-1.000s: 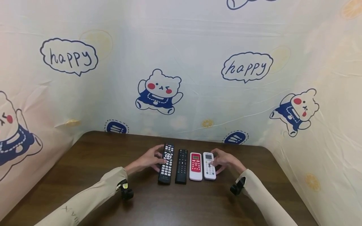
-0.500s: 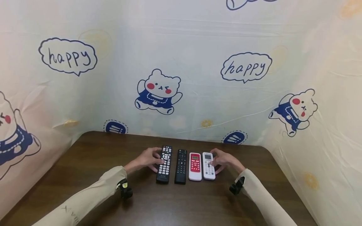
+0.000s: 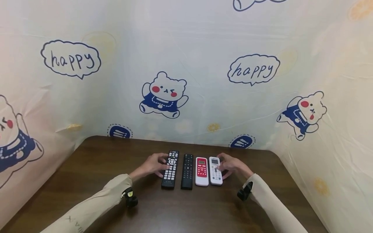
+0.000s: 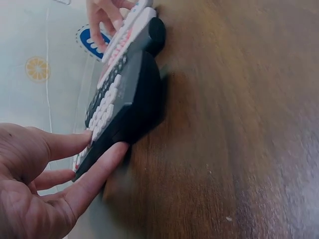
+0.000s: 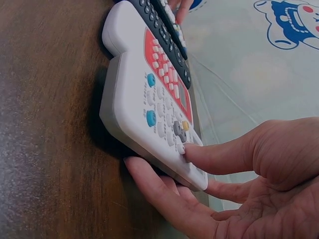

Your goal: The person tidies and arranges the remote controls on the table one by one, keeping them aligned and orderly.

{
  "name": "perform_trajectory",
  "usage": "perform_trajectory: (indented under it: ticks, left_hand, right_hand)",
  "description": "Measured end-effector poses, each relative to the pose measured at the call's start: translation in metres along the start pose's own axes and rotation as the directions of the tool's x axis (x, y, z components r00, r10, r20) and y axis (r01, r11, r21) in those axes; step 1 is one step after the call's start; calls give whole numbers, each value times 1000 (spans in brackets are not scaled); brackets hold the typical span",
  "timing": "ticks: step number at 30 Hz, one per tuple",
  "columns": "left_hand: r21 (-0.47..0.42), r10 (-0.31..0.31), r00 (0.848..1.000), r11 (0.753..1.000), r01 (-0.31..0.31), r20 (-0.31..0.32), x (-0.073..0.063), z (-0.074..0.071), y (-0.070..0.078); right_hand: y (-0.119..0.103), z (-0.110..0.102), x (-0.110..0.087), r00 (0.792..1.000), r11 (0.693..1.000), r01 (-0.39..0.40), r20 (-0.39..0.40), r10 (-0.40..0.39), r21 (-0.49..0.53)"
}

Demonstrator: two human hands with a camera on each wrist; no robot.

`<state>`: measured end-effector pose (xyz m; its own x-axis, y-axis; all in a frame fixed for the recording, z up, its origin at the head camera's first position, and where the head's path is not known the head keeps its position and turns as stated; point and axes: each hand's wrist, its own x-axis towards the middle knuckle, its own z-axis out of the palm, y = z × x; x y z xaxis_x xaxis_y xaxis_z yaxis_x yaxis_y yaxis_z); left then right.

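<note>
Four remote controls form a side-by-side row on the dark table. At the left end, my left hand [image 3: 152, 164] pinches a black remote control with white buttons [image 3: 170, 170], thumb on its face and fingers at its outer edge. My right hand [image 3: 231, 164] grips the white remote control [image 3: 215, 171] at the right end, its thumb [image 5: 222, 158] on the buttons and fingers along the side. Between them lie a slim black remote control [image 3: 187, 171] and a white one with a red face [image 3: 201, 171]. In the left wrist view, a shadow lies beneath the held black remote [image 4: 134, 94].
The brown wooden table [image 3: 186, 210] ends at a printed cloth [image 3: 204, 106] that hangs behind and on both sides. Small black cameras [image 3: 131, 198] are strapped at both wrists over light sleeves. Narrow gaps part the remotes.
My left hand has shifted the black remote with white buttons slightly left and toward me, widening its gap to the slim black one. My right hand stays on the white remote.
</note>
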<state>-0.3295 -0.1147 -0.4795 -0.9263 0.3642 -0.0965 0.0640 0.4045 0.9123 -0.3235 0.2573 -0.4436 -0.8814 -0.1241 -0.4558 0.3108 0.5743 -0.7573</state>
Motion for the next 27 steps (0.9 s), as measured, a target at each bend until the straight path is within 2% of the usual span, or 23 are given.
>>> perform_trajectory:
  ticks: [8, 14, 19, 27]
  left_hand:
    - [32, 4, 1000, 999, -4, 2, 0, 2, 2]
    - [1, 16, 1000, 1000, -16, 14, -6, -2, 6]
    - [-18, 15, 1000, 1000, -15, 18, -6, -5, 6]
    - [-6, 29, 999, 1000, -29, 38, -9, -9, 6]
  right_hand:
    - [-1, 0, -2, 1000, 1000, 1, 5, -1, 11]
    - [-4, -2, 0, 1000, 1000, -2, 15, 1, 12]
    - [-6, -2, 0, 1000, 1000, 9, 14, -9, 5]
    - [-3, -2, 0, 1000, 1000, -5, 11, 6, -20]
